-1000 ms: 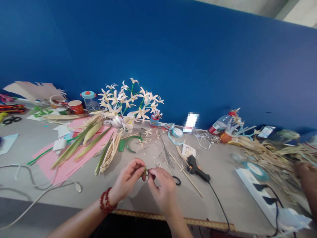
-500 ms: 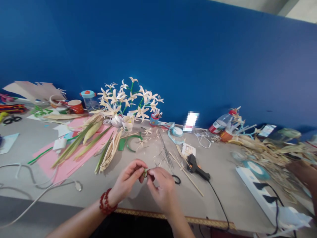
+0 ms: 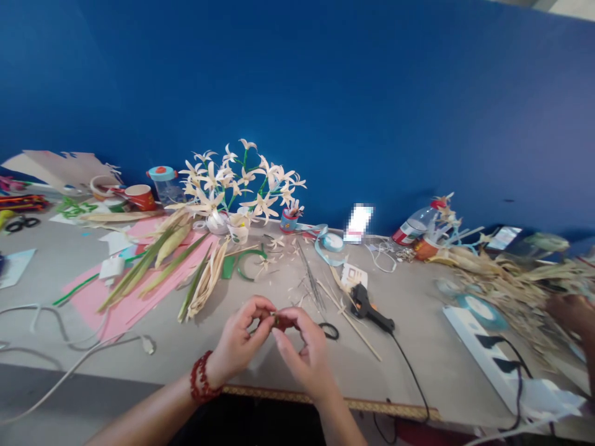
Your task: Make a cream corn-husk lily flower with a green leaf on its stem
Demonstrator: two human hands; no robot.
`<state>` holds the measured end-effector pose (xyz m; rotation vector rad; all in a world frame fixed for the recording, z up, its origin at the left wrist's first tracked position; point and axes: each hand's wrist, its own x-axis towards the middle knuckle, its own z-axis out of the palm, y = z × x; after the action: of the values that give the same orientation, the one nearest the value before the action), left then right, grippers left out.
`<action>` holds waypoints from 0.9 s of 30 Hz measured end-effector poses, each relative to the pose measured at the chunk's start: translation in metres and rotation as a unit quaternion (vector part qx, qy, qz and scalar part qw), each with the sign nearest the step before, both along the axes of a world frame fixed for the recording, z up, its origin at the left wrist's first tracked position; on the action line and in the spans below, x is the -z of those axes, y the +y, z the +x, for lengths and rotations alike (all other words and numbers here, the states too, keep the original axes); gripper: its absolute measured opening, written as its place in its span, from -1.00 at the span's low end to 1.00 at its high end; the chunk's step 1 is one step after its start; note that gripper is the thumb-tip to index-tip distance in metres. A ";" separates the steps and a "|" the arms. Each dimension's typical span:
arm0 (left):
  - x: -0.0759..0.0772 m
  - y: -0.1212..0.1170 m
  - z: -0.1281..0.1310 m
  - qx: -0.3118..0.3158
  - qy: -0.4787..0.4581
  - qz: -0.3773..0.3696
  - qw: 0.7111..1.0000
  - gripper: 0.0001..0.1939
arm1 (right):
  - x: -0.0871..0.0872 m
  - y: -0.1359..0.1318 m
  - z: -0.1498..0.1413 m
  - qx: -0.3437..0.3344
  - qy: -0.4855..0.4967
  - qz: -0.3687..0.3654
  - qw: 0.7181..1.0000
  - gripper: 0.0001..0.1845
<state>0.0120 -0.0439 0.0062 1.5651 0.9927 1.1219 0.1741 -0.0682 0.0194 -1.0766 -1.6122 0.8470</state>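
Observation:
My left hand, with a red bead bracelet at its wrist, pinches a small greenish piece between thumb and fingertips. Against the same piece, my right hand has its thumb and fingers bent close; most of the piece is hidden by the fingers. Both hands are held together over the near part of the table. Just beyond them lie thin wire stems and black-handled scissors, partly covered by my right hand. A bundle of dried husk strips lies to the left.
White husk flowers stand in cups at the back. A black glue gun with its cord lies to the right, near a white power strip. Pink paper is at left. Another person's hand is among husks at far right.
My right hand has turned a little, its thumb and fingers spreading more around the small piece. My left hand stays nearly in place. The view has tilted slightly.

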 end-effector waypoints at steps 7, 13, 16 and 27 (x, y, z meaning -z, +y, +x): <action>-0.004 -0.003 0.001 0.024 -0.036 -0.046 0.998 -0.83 | -0.002 0.007 0.001 0.040 0.029 0.040 0.998 -0.88; -0.001 -0.006 0.001 0.007 -0.070 -0.066 0.995 -0.78 | 0.007 0.008 -0.001 0.101 0.200 -0.045 0.974 -0.84; 0.003 -0.008 -0.002 0.000 -0.062 -0.069 0.996 -0.77 | 0.007 0.009 0.002 0.118 0.228 -0.059 0.965 -0.81; -0.022 0.002 -0.008 0.018 0.149 0.136 0.979 -0.71 | -0.001 0.008 0.007 0.117 0.166 -0.071 0.977 -0.76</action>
<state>0.0038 -0.0418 0.0286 2.0089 1.0323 1.0508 0.1813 -0.0606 0.0209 -1.1310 -1.1375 0.9376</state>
